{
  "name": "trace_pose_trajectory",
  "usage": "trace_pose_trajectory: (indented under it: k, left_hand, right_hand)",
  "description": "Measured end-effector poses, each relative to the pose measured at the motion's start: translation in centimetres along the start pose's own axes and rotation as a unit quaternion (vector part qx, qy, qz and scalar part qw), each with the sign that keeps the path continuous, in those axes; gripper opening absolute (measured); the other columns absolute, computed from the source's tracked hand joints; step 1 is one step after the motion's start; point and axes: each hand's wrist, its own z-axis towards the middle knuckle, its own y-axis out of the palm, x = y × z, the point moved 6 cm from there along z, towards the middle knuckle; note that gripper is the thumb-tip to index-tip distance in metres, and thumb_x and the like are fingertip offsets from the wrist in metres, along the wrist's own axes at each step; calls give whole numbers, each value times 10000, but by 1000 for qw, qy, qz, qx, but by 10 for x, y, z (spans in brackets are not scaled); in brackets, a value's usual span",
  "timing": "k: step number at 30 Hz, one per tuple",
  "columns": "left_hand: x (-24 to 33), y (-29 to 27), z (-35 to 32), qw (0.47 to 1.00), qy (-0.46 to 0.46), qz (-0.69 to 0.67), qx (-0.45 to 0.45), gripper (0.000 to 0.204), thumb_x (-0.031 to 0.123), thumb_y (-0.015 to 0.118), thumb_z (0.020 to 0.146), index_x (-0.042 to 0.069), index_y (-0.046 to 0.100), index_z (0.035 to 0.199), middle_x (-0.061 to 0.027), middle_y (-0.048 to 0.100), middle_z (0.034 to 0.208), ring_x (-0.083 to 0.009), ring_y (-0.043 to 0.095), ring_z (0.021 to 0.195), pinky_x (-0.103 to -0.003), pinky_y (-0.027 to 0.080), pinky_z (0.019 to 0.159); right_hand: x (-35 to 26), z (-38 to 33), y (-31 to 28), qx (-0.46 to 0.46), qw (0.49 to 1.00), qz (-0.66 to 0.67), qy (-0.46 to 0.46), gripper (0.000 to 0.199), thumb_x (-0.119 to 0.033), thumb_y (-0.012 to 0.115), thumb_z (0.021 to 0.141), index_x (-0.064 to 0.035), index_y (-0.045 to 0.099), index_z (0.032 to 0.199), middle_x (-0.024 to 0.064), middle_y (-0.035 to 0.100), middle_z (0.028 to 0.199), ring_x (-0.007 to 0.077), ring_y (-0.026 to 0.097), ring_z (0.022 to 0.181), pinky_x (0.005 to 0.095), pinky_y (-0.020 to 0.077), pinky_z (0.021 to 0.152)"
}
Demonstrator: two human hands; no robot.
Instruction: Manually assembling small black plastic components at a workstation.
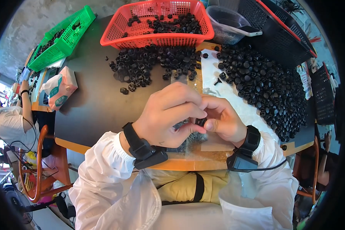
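Near the table's front edge, my two hands meet over a small black plastic part (200, 121). The fingers of my left hand (172, 113) curl down and pinch it from the left. Thumb and fingers of my right hand (223, 119) close on it from the other side. Much of the part is hidden by my fingers. Beyond my hands lies a pile of small black ring-shaped parts (142, 63). To the right, a large heap of round black caps (262, 82) spreads over a white sheet (211, 73). One loose black stemmed piece (217, 81) lies on that sheet.
A red basket (157, 40) with black parts stands at the back, beside a clear plastic tub (224, 25) and a black basket (280, 42). A green basket (67, 42) and a tissue pack (63, 88) sit left. A person (13, 119) sits at far left.
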Motion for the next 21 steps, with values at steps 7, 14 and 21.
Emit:
trace_pose_trajectory:
  k: [7, 14, 21]
  left_hand:
    - [-1, 5, -3, 998, 14, 22, -53, 320, 196, 845, 605, 59, 668, 834, -61, 599, 909, -232, 593, 771, -343, 479, 669]
    - [-12, -23, 2, 997, -32, 64, -4, 672, 359, 857, 599, 69, 615, 1154, -88, 547, 1085, -290, 548, 994, -369, 469, 867]
    - [-84, -139, -74, 931, -217, 286, -74, 1413, 666, 828, 464, -15, 118, 1478, -236, 255, 1470, -395, 248, 1387, -463, 220, 1143]
  right_hand:
    - [3, 1, -3, 11, 1000, 14, 25, 216, -94, 684, 853, -32, 567, 1024, 8, 543, 1003, 97, 522, 940, 266, 425, 862]
    - [-34, -2, -7, 48, 990, -130, -6, 253, -17, 669, 842, -16, 626, 1091, 35, 599, 1055, 112, 579, 979, 277, 485, 867]
    - [-148, -73, -91, 377, 741, -549, -84, 220, -49, 665, 855, -28, 680, 1073, 44, 655, 951, 110, 612, 824, 237, 479, 773]
